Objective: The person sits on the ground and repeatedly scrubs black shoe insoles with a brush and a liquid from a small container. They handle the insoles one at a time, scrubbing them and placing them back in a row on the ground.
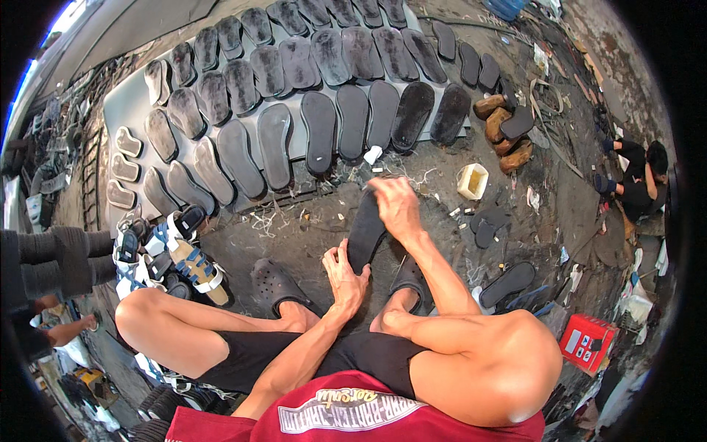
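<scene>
**A:** What do the hands have hold of?

**B:** One long, flat black rubber shoe sole (366,230), standing tilted on the grey concrete floor (294,243) between the person's feet. The left hand (345,274) pinches its lower end, fingers curled around the edge. The right hand (396,206) lies over the upper end, fingers bent down onto the surface, pressing or gripping it there.

**A:** And the feet?

**B:** The left foot wears a black perforated rubber clog (274,283); the right foot rests on a dark sandal (409,280), just beside the sole's lower end.

**A:** What lies beyond the sole?

**B:** A grey flat board (129,99) covered with rows of dark soles (319,132) laid side by side, many with a pale dusty sheen. A small white bottle (373,155) lies at its near edge, close to the right hand. Further right stands a square cream-coloured tub (472,181), then a stack of brown wooden shoe lasts (501,125).

**A:** To the left?

**B:** A heap of finished blue-and-white strapped sandals (173,254). At the lower right sits a red box (587,342), and another person in black (639,180) crouches well apart at the right edge.
</scene>
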### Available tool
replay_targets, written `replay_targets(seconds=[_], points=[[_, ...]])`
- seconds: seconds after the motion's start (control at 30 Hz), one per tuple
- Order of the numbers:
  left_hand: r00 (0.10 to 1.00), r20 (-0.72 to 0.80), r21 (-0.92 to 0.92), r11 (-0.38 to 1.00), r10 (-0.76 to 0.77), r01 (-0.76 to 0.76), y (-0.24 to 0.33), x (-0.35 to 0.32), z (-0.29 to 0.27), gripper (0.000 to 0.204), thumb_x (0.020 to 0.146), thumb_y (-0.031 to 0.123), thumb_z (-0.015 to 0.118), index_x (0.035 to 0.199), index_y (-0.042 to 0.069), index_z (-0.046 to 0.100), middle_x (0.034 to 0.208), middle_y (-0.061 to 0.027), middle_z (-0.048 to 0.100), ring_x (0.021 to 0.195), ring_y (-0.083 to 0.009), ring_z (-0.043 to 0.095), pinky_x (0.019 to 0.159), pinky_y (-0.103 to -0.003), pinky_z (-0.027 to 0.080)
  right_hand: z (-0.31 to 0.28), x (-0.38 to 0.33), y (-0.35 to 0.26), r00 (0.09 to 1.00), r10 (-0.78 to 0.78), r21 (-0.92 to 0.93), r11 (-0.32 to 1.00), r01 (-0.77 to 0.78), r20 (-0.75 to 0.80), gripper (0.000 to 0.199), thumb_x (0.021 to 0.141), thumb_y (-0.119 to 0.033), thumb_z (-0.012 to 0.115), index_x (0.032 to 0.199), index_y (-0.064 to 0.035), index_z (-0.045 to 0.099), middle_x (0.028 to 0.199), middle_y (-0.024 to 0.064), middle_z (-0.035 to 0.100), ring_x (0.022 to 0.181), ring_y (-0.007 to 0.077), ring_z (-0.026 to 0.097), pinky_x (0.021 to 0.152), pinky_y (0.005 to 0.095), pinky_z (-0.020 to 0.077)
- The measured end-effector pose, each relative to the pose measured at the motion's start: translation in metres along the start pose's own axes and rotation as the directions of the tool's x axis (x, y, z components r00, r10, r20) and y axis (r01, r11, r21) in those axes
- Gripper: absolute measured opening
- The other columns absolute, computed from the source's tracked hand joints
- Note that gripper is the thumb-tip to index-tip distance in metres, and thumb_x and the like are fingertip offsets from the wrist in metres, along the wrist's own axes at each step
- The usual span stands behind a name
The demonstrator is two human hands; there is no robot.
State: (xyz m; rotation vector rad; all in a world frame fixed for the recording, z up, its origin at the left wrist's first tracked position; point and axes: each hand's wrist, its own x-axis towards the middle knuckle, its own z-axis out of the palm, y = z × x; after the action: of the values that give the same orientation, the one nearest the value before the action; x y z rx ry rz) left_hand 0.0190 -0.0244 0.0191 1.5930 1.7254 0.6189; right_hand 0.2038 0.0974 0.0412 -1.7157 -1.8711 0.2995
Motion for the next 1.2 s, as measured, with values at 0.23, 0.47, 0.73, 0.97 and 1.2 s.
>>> replay_targets(seconds=[0.23, 0.47, 0.73, 0.97, 1.2], points=[[1.0, -0.016, 0.081, 0.997, -0.011, 0.012, -0.005, 0.0, 0.002, 0.093, 0.071, 0.014, 0.095, 0.153, 0.01, 0.053, 0.131, -0.0193, 0.052, 0.127, -0.0394, 0.052, 0.111, -0.052, 0.043, -0.025, 0.008, 0.005, 0.896, -0.353, -0.032, 0.927, 0.375, 0.27, 0.031, 0.091, -0.016, 0.064, 0.117, -0.0222, 0.081, 0.115, -0.0027, 0.076, 0.116, 0.0216, 0.064, 0.1, 0.0455, 0.0437], [0.999, 0.008, 0.08, 0.995, -0.051, 0.051, -0.003, 0.001, 0.0, 0.092, 0.073, 0.016, 0.095, 0.154, 0.012, 0.053, 0.133, -0.018, 0.052, 0.129, -0.0384, 0.05, 0.112, -0.052, 0.041, -0.037, -0.052, 0.012, 0.957, -0.164, -0.168, 0.964, 0.207, 0.239, 0.031, 0.095, -0.013, 0.073, 0.125, -0.0169, 0.076, 0.101, 0.0063, 0.072, 0.095, 0.0263, 0.069, 0.089, 0.046, 0.0479], [0.999, 0.024, 0.042, 0.998, -0.038, 0.037, -0.004, 0.0, -0.003, 0.092, 0.073, 0.015, 0.095, 0.155, 0.012, 0.053, 0.132, -0.0189, 0.051, 0.128, -0.0389, 0.05, 0.112, -0.053, 0.041, -0.013, -0.027, 0.004, 0.971, -0.178, -0.137, 0.97, 0.2, 0.161, 0.031, 0.095, -0.013, 0.072, 0.125, -0.0162, 0.077, 0.106, 0.004, 0.076, 0.103, 0.0256, 0.068, 0.089, 0.0457, 0.0457], [1.0, 0.01, 0.04, 0.999, -0.001, 0.0, 0.0, 0.007, 0.001, 0.093, 0.073, 0.016, 0.094, 0.156, 0.009, 0.052, 0.132, -0.0203, 0.051, 0.129, -0.0405, 0.049, 0.112, -0.054, 0.041, -0.016, -0.093, -0.012, 0.988, -0.047, -0.123, 0.99, 0.066, 0.15, 0.034, 0.091, -0.014, 0.076, 0.125, -0.0135, 0.076, 0.098, 0.01, 0.076, 0.091, 0.0287, 0.071, 0.087, 0.0469, 0.0488], [0.997, 0.003, 0.011, 0.997, 0.073, -0.073, 0.008, 0.026, 0.003, 0.08, 0.078, 0.009, 0.085, 0.152, 0.005, 0.055, 0.13, -0.0181, 0.054, 0.124, -0.0381, 0.053, 0.11, -0.053, 0.044, -0.02, -0.018, 0.018, 0.998, 0.063, -0.132, 0.989, -0.061, 0.015, 0.028, 0.099, -0.015, 0.07, 0.126, -0.0126, 0.075, 0.109, 0.0109, 0.075, 0.104, 0.0343, 0.068, 0.09, 0.0487, 0.0491]])
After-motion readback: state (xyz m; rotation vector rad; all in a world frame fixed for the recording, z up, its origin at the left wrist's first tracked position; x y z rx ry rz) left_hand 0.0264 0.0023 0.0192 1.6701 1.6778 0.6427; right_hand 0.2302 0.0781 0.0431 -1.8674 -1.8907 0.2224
